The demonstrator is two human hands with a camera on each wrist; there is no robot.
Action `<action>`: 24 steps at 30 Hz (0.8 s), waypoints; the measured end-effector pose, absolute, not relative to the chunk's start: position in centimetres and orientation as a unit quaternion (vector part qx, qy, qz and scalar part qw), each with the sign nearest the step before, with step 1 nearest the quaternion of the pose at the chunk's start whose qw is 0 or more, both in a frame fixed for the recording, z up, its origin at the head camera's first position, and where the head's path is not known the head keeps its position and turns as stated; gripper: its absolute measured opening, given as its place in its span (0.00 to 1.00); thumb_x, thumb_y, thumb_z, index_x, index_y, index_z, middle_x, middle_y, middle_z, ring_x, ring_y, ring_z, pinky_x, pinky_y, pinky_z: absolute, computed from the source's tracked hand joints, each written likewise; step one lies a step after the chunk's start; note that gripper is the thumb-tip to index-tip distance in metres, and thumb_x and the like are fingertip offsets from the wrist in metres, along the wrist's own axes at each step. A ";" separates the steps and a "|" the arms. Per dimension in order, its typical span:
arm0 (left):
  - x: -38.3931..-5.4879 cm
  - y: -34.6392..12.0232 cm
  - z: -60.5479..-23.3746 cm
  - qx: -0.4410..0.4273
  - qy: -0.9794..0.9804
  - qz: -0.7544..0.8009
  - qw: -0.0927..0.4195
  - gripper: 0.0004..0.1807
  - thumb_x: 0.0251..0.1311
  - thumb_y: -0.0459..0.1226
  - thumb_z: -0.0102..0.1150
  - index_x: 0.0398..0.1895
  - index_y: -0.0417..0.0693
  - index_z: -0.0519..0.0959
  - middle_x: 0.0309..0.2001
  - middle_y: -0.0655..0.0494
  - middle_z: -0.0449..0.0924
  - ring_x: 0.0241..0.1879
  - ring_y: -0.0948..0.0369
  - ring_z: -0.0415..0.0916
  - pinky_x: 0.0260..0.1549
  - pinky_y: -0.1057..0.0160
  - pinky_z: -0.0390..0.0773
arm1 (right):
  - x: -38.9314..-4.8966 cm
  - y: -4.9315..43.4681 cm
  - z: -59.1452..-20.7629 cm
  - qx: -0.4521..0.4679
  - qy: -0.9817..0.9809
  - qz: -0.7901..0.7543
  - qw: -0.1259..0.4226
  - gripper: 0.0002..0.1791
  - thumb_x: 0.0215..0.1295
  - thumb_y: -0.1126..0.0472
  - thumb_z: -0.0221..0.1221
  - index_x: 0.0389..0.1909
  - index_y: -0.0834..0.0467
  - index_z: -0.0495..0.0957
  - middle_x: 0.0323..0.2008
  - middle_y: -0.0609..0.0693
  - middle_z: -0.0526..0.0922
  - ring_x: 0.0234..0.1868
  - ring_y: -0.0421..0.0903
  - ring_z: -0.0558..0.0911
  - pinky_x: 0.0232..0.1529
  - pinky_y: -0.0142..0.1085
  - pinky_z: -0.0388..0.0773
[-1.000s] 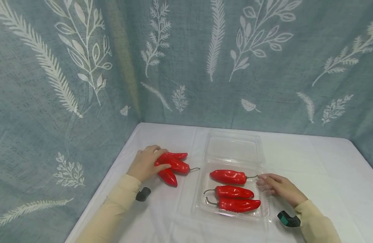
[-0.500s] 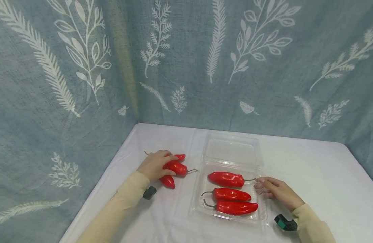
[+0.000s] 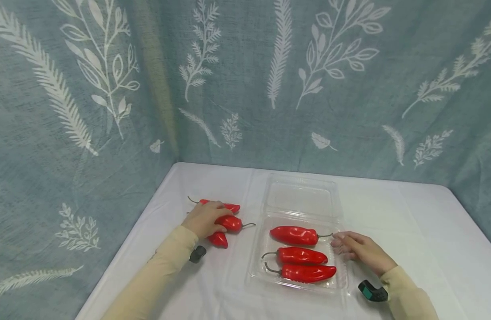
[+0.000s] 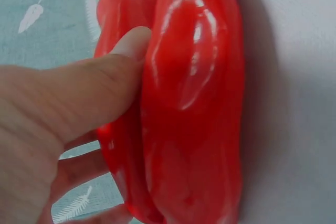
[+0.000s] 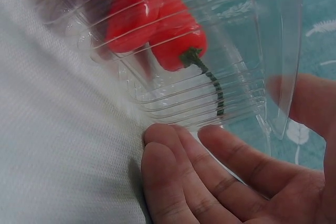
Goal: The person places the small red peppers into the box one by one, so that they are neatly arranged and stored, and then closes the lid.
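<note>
At the left of the table lie three glossy red peppers with dark stems. My left hand [image 3: 205, 219] grips the middle pepper [image 3: 230, 223], its thumb on the near side and fingers on the far side. In the left wrist view, the front pepper [image 4: 194, 129] partly covers the gripped one. Behind the hand lies the back pepper [image 3: 229, 207]. An opened clear plastic container [image 3: 261, 269] holds three more peppers [image 3: 303, 255] in its base. My right hand [image 3: 363, 251] pinches the container's right side wall [image 5: 241, 98], thumb over the rim and fingers outside.
The container's lid [image 3: 301, 195] lies folded back away from me. A white cloth [image 3: 409, 213] covers the table. Blue-green curtains [image 3: 245, 80] with white leaf prints stand behind and at the left. Dark devices [image 3: 197, 254] show at both wrists.
My left hand has shifted toward me and slightly right, settling round the middle pepper; the back pepper's stem has come into sight. The right hand stays at the container's side. The head view has shifted slightly.
</note>
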State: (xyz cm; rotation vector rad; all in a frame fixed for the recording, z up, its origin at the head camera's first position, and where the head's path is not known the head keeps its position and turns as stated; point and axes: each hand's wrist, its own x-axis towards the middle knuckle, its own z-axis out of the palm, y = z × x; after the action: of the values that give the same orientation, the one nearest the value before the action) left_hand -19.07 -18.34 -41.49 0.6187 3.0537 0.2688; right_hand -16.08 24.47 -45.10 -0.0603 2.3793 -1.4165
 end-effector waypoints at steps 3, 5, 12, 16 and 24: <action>-19.0 -18.3 -41.6 0.187 0.978 0.096 0.010 0.27 0.45 0.41 0.75 0.52 0.59 0.80 0.51 0.54 0.78 0.54 0.54 0.72 0.56 0.47 0.69 | -16.1 24.5 -45.0 -0.025 0.843 -0.504 0.185 0.31 0.72 0.44 0.48 0.61 0.67 0.69 0.51 0.59 0.82 0.45 0.43 0.83 0.43 0.31 0.79; -19.0 -18.3 -41.7 0.181 0.978 0.100 0.013 0.27 0.45 0.40 0.75 0.53 0.58 0.79 0.51 0.54 0.77 0.54 0.54 0.72 0.56 0.47 0.68 | -16.1 24.5 -45.0 -0.027 0.844 -0.504 0.184 0.31 0.72 0.44 0.48 0.61 0.67 0.69 0.52 0.59 0.81 0.45 0.43 0.83 0.43 0.31 0.79; -19.1 -18.3 -42.1 0.169 0.981 0.096 0.008 0.33 0.41 0.41 0.77 0.55 0.53 0.77 0.51 0.52 0.76 0.54 0.54 0.71 0.56 0.45 0.68 | -16.1 24.5 -45.0 -0.026 0.844 -0.504 0.181 0.31 0.72 0.44 0.48 0.61 0.67 0.69 0.52 0.58 0.81 0.45 0.42 0.83 0.43 0.31 0.78; -19.1 -18.3 -42.3 0.160 0.983 0.093 0.014 0.34 0.40 0.42 0.77 0.56 0.52 0.77 0.49 0.52 0.74 0.53 0.54 0.70 0.54 0.47 0.71 | -16.1 24.6 -45.0 -0.019 0.847 -0.499 0.183 0.31 0.71 0.43 0.48 0.61 0.66 0.70 0.51 0.57 0.82 0.45 0.43 0.83 0.44 0.32 0.78; -18.5 -18.2 -41.8 0.139 0.982 0.123 0.017 0.35 0.37 0.41 0.79 0.54 0.52 0.78 0.47 0.54 0.72 0.51 0.54 0.69 0.43 0.53 0.80 | -16.2 24.6 -44.9 -0.018 0.848 -0.498 0.183 0.31 0.71 0.43 0.48 0.61 0.65 0.70 0.51 0.57 0.82 0.45 0.43 0.83 0.44 0.32 0.78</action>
State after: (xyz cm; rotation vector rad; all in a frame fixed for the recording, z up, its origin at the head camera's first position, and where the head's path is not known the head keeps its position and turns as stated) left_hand -18.53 -18.22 -41.84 0.4334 3.0538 0.3825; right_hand -16.18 24.56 -44.90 -0.0514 2.3912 -1.4037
